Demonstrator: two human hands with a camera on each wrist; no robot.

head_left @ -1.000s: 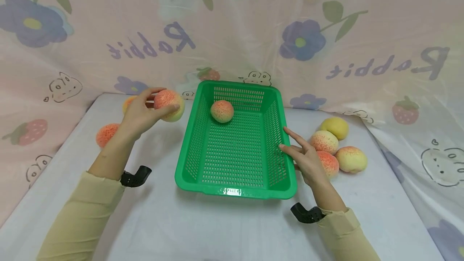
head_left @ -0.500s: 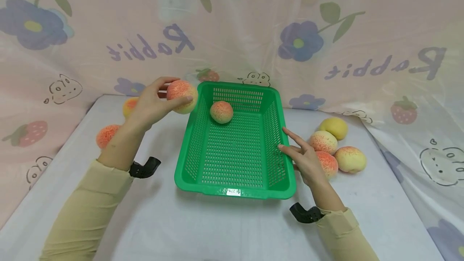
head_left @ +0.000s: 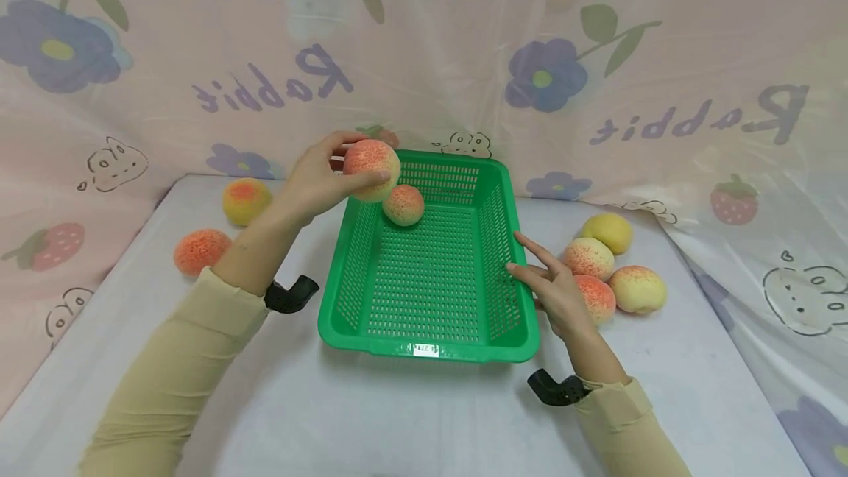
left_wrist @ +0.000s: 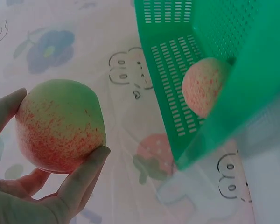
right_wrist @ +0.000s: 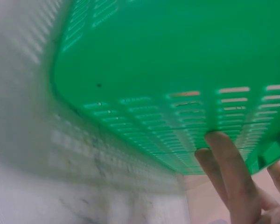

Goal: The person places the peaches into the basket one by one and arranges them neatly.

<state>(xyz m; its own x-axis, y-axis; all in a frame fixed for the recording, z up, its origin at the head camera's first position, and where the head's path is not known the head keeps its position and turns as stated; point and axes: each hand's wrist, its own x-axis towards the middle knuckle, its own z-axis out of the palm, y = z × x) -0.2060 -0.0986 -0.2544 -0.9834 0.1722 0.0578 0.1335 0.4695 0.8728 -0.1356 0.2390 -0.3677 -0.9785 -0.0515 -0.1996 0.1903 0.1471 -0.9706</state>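
Observation:
My left hand (head_left: 324, 179) grips a red-and-yellow peach (head_left: 372, 168) between thumb and fingers, above the left wall of a green plastic basket (head_left: 424, 350). In the left wrist view the held peach (left_wrist: 60, 126) appears beside the basket, with its speckled red side low. A second peach (head_left: 403, 205) lies inside the basket at its back left. At the basket's right rim, my right hand (head_left: 562, 297) holds the wall, thumb and index finger over the rim and other fingers outside. Those fingers (right_wrist: 231, 163) touch the slotted outer wall in the right wrist view.
Several peaches, one of them pale and speckled (head_left: 638, 289), lie grouped right of the basket beside my right hand. On the left, an orange-red peach (head_left: 202, 252) and a yellow one (head_left: 246, 201) rest on the white table (head_left: 424, 418). A printed cloth (head_left: 424, 43) hangs behind.
My left hand has carried the peach rightward and slightly up, from left of the basket to over its left wall. My right hand stays on the rim.

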